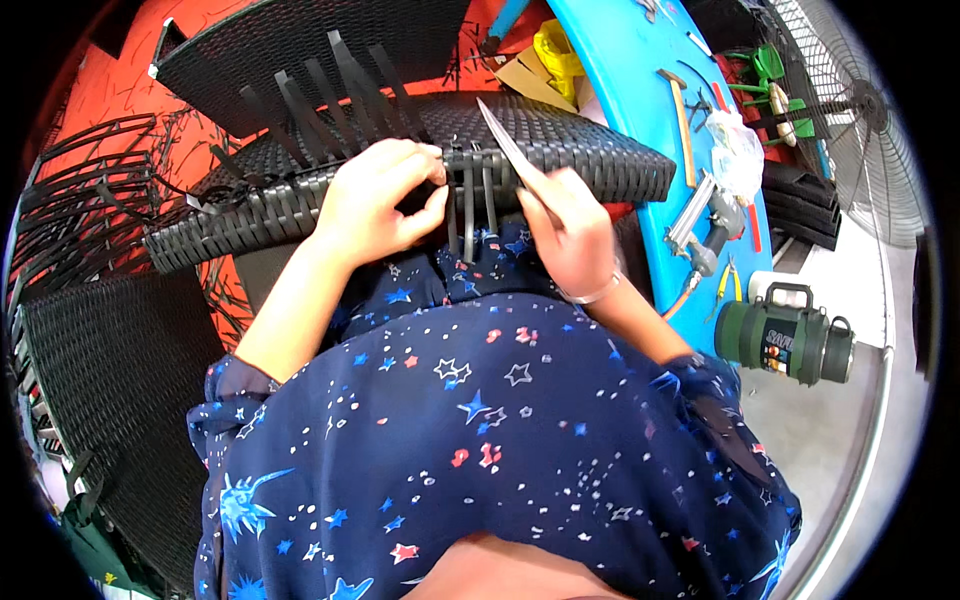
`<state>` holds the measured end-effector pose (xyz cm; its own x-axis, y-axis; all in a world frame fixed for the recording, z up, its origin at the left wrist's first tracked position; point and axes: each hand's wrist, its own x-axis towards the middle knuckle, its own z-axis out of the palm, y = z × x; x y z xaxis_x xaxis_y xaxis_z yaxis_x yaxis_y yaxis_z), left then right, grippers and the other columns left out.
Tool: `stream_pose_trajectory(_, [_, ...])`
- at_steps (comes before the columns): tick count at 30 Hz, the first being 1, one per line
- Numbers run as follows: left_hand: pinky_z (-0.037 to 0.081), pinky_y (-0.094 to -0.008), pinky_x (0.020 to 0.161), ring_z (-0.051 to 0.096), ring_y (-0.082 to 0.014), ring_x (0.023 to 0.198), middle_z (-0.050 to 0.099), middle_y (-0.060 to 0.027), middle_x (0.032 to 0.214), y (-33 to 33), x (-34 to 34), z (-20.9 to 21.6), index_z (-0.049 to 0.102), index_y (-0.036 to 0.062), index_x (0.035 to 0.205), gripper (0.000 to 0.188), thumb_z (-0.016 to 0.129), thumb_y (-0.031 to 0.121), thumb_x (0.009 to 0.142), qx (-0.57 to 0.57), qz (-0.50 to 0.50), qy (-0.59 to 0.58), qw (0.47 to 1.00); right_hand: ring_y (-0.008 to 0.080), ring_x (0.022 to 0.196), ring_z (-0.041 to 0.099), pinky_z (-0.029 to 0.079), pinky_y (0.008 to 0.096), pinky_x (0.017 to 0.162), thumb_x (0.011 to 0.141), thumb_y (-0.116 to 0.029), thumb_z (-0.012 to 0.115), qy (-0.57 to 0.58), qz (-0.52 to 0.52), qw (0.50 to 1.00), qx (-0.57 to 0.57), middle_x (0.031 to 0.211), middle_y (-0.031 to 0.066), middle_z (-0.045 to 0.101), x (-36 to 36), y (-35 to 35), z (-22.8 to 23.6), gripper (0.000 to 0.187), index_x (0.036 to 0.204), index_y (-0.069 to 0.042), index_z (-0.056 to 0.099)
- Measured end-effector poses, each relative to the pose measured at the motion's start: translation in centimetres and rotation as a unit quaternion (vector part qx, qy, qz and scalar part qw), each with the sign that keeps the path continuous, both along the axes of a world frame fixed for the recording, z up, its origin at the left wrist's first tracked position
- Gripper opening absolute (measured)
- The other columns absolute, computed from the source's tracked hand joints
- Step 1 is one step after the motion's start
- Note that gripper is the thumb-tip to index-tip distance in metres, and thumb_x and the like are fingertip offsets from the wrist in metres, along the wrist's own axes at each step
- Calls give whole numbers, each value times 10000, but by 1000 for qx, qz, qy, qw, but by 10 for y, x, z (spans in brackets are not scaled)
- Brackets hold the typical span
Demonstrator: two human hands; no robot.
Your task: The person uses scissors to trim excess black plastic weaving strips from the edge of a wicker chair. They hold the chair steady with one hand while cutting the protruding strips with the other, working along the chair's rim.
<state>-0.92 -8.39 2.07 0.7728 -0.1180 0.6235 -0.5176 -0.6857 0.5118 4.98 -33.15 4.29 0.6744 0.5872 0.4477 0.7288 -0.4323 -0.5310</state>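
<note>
A black woven rattan-style panel [600, 172] lies across my lap, with loose flat black strips [330, 110] standing up along its left part. My left hand [385, 195] is closed at the panel's near edge, thumb and fingers pinched; what is between them is hidden. Just right of it, several strip ends [470, 205] hang down toward my lap. In my right hand [575, 235] is a long, pointed silver blade [508, 142], its tip aimed up and left over the panel. The handle is covered by my fingers, so its exact kind does not show.
A blue table [650, 150] on the right carries a hammer [683, 125], an air tool [715, 225], yellow-handled pliers [728, 280] and a plastic bag [735, 155]. A green jug [780, 335] and a fan [865, 100] stand beyond. More woven panels [120, 370] lie left, on red flooring.
</note>
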Motion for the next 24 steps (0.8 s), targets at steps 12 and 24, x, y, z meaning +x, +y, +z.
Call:
stream_pose_trajectory(12, [587, -372, 810, 725, -280, 940, 694, -80, 886, -7, -1, 1, 639, 73, 842, 181, 789, 81, 741, 18, 22, -9, 1000, 301, 646, 570, 458, 396, 604, 927, -44, 664, 57, 28, 965, -254, 801, 119, 508, -14, -31, 77, 382, 1300, -117, 704])
stream_pose_trajectory(24, [578, -379, 821, 713, -286, 934, 696, -89, 900, -6, 2, 0, 640, 66, 857, 177, 785, 76, 757, 10, 14, -6, 1000, 240, 580, 616, 539, 352, 553, 926, -139, 664, -99, 71, 920, -372, 774, 73, 541, -5, -22, 97, 615, 1507, -298, 538])
